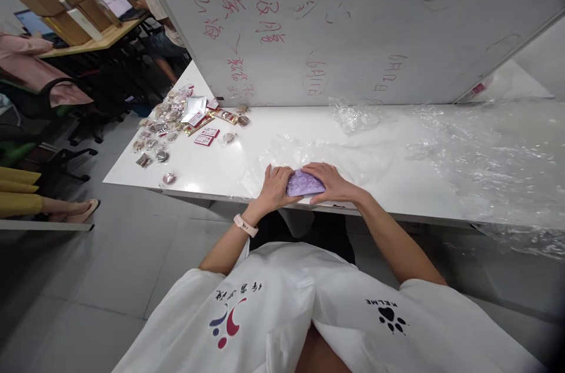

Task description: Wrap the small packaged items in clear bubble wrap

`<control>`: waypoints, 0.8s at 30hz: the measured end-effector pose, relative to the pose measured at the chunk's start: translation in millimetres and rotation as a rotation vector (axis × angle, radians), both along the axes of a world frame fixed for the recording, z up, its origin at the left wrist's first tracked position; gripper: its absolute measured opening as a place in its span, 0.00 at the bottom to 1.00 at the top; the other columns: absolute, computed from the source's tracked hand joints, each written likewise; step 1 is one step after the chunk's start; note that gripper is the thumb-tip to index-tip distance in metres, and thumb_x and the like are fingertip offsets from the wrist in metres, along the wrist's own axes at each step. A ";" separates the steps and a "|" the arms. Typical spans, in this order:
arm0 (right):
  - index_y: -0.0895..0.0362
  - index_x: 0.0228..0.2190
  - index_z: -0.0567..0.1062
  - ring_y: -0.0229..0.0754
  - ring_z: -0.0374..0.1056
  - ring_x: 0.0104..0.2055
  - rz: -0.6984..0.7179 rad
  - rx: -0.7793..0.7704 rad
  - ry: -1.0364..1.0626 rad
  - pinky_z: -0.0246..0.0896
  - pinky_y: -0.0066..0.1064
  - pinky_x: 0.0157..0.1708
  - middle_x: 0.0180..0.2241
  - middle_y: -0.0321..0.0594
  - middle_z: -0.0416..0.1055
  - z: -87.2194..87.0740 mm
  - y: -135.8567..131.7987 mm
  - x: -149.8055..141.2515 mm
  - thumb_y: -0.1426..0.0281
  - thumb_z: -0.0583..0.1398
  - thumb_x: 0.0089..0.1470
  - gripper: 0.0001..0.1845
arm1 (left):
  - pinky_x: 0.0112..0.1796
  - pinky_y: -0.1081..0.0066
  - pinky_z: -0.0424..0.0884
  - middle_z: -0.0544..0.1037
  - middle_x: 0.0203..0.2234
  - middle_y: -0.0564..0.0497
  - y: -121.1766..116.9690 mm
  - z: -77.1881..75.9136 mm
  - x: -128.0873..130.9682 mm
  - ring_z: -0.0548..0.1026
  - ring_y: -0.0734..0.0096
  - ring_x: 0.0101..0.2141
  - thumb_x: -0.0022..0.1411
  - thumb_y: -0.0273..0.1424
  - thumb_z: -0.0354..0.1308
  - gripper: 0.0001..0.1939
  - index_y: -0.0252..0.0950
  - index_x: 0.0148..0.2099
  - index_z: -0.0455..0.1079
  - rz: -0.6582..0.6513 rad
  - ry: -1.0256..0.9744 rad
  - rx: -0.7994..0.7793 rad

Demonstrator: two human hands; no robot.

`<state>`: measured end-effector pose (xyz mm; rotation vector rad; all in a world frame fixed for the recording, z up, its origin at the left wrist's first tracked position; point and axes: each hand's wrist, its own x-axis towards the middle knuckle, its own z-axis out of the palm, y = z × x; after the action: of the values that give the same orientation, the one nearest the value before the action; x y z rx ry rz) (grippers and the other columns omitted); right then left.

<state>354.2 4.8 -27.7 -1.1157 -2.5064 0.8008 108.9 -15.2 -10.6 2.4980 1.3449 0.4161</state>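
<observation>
A small purple packet (pixel 303 183) lies near the front edge of the white table (pixel 265 143), on a sheet of clear plastic film. My left hand (pixel 274 187) grips its left side with curled fingers. My right hand (pixel 329 180) covers its right side, fingers bent over the top edge. Both hands press on the packet. A pale watch band sits on my left wrist.
Several small snack packets (pixel 185 123) are scattered on the table's left end. Crumpled clear plastic film (pixel 485 149) covers the right half. A whiteboard (pixel 331 20) with red writing stands along the far edge. People sit at desks to the far left.
</observation>
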 end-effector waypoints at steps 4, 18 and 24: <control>0.45 0.68 0.55 0.59 0.46 0.71 -0.004 0.056 -0.056 0.42 0.54 0.66 0.69 0.45 0.52 -2.4 -42.9 -2.7 0.47 0.64 0.50 0.50 | 0.66 0.41 0.40 0.67 0.60 0.37 -42.1 -4.0 -5.1 0.62 0.45 0.62 0.52 0.46 0.70 0.41 0.37 0.63 0.60 -0.008 0.044 0.048; 0.54 0.18 0.59 0.38 0.60 0.23 -0.422 -0.335 0.086 0.50 0.30 0.26 0.18 0.34 0.62 29.7 -6.2 -12.3 0.46 0.54 0.59 0.29 | 0.63 0.39 0.47 0.79 0.44 0.35 0.4 40.9 -20.7 0.72 0.42 0.54 0.66 0.34 0.57 0.12 0.33 0.44 0.77 0.386 0.073 0.121; 0.55 0.19 0.64 0.40 0.62 0.27 -0.417 -0.105 -0.204 0.45 0.31 0.28 0.21 0.38 0.68 28.4 0.6 -24.1 0.52 0.53 0.63 0.26 | 0.67 0.47 0.43 0.55 0.69 0.34 -34.6 9.1 31.5 0.48 0.46 0.70 0.67 0.43 0.55 0.37 0.29 0.70 0.53 0.055 0.117 0.095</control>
<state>330.0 5.5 0.8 -1.7584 -2.2746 0.7338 140.4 -49.8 -1.5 2.6043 1.4734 0.3581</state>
